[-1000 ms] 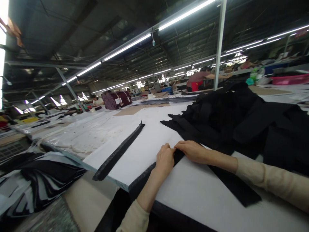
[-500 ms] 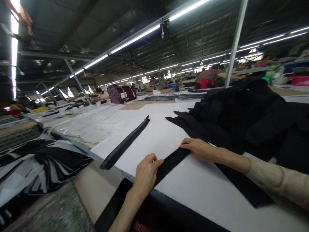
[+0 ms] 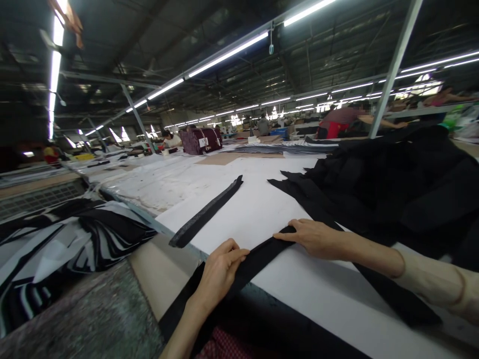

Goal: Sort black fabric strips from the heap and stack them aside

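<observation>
A long black fabric strip [image 3: 258, 260] runs slantwise across the white table top [image 3: 258, 209] and hangs over the near edge. My left hand [image 3: 220, 267] pinches its upper edge between thumb and fingers, close to the table's border. Farther along the same strip is my right hand [image 3: 309, 238], its index finger stretched along the folded edge and the other fingers bent over the cloth. What lies beneath those fingers is hidden. To the left, a separate narrow black strip [image 3: 209, 212] with a greyish band along it lies flat.
A large heap of black fabric [image 3: 392, 184] covers the table's right side. Black and white pieces [image 3: 75, 244] are piled at lower left, beside a worn grey-green surface [image 3: 97, 309]. Dark maroon bundles [image 3: 202, 140] stand farther back. A co-worker [image 3: 342, 122] leans over at the far right.
The view has swung slightly left. My right hand has changed from pinching the strip's edge to laying its index finger along it; my left hand keeps its pinch.
</observation>
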A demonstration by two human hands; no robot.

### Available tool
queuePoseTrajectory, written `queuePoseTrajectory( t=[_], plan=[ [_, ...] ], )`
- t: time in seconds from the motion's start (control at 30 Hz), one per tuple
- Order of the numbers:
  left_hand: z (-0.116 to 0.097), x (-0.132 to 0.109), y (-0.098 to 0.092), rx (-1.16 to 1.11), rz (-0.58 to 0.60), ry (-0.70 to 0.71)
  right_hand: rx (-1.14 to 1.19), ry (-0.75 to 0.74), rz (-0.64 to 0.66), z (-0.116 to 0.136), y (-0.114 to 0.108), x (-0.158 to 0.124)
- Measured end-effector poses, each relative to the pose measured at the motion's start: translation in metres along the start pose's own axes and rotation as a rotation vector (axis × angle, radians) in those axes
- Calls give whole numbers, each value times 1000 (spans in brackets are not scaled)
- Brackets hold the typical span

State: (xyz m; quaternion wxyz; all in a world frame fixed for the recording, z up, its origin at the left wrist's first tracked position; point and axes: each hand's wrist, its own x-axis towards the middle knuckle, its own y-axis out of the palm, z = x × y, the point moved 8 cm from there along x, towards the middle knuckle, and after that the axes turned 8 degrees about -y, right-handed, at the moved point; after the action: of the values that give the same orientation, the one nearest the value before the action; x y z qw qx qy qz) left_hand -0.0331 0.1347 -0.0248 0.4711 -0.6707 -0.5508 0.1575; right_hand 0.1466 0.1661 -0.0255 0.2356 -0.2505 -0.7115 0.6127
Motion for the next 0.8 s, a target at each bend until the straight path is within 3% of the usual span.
queuePoseTrajectory(
  t=[0.1, 0.23, 0.4, 0.57, 0.7, 0.8],
  plan=[
    [-2, -5, 0, 96, -31, 65, -15, -65, -72, 11, -10, 9],
    [-4, -7, 1, 232, -85, 133, 67, -207, -16, 27, -8, 18],
    [-7, -9, 1, 299, -102, 186, 184, -160, 60, 20, -2, 18],
    [-13, -9, 1, 380, -83, 219, 150, -135, 113, 36, -1, 26],
    [-1, -16, -6, 168, -23, 76, 95, -114, 135, 42, 1, 26],
    [14, -18, -10, 5, 13, -90, 112, -121, 93, 24, 4, 20]
  ],
)
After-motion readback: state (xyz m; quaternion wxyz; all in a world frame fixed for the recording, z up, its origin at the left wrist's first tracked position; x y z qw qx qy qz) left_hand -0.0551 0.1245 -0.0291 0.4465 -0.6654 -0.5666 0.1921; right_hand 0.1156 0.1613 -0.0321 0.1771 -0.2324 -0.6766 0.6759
